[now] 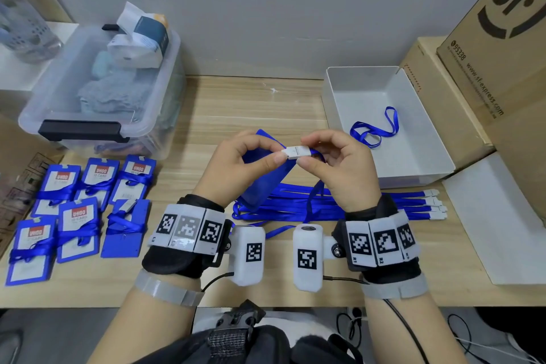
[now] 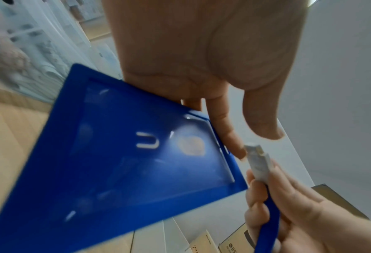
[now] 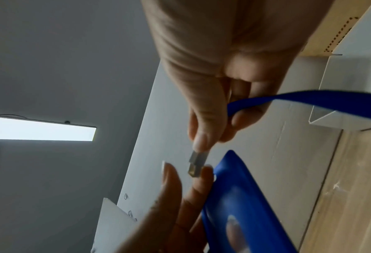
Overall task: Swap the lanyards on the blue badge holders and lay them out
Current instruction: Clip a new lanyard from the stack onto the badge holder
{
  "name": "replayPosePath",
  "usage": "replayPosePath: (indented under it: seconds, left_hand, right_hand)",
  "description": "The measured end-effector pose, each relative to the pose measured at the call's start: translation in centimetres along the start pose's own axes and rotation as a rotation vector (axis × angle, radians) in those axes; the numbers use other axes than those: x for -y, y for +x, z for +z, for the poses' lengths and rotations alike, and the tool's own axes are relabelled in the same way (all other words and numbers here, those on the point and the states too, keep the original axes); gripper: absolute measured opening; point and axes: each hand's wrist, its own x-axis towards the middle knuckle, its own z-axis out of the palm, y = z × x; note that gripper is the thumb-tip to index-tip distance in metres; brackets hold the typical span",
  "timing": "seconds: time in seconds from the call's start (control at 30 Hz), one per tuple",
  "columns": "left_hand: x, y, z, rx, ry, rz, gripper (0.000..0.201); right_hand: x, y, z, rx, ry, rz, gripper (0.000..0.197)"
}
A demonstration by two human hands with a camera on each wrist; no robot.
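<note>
I hold a blue badge holder [image 1: 266, 174] tilted above the table in my left hand [image 1: 276, 149], fingers behind its upper edge. My right hand [image 1: 307, 154] pinches the white clip [image 1: 295, 152] of a blue lanyard [image 1: 313, 198], whose strap hangs down to the table. The clip's tip meets the holder's top edge by my left index finger. In the left wrist view the holder [image 2: 137, 154] fills the middle with the clip [image 2: 258, 164] at its right corner. The right wrist view shows the clip [image 3: 196, 162] under my thumb and the strap [image 3: 299, 99] trailing right.
Several badge holders wrapped in lanyards [image 1: 79, 210] lie at the left. Several loose lanyards [image 1: 384, 204] lie stretched out under my hands. A white tray [image 1: 419, 162] at the right holds one lanyard [image 1: 375, 127]. A clear storage bin [image 1: 100, 91] and cardboard boxes [image 1: 487, 68] flank the table.
</note>
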Motion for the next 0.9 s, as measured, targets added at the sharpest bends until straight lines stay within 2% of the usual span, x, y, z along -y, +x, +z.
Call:
replayPosePath:
  seconds: [0.2, 0.27, 0.33, 0.43, 0.57, 0.73, 0.83, 0.9]
  left_hand:
    - [-0.5, -0.2, 0.0, 0.076, -0.037, -0.130, 0.023]
    - [-0.7, -0.2, 0.2, 0.101, -0.056, -0.151, 0.025]
    - [-0.6, -0.1, 0.2, 0.069, -0.097, -0.167, 0.023]
    - [-0.3, 0.1, 0.1, -0.008, -0.137, -0.173, 0.015]
    - [-0.1, 0.0, 0.1, 0.034, -0.145, -0.163, 0.014]
    - [-0.2, 0.0, 0.2, 0.007, -0.165, -0.173, 0.029]
    - [-0.2, 0.0, 0.2, -0.014, -0.094, -0.137, 0.041]
    - [-0.2, 0.0, 0.2, -0.014, -0.047, -0.111, 0.043]
  right_hand:
    - [0.0, 0.3, -0.1, 0.064, -0.086, -0.082, 0.034]
    - [-0.3, 0.3, 0.3, 0.028, -0.164, -0.140, 0.025]
    - [-0.6, 0.4, 0.7, -0.065, -0.269, -0.214, 0.017]
    - [-0.8, 0.3, 1.5, -0.146, -0.321, -0.254, 0.010]
    - [-0.8, 0.1, 2.2, -0.133, -0.341, -0.287, 0.012]
    - [-0.9, 0.3, 2.4, -0.134, -0.366, -0.301, 0.010]
    - [-0.9, 0.3, 2.5, -0.127, -0.440, -0.320, 0.010]
    - [-0.9, 0.4, 2.5, -0.119, -0.495, -0.341, 0.010]
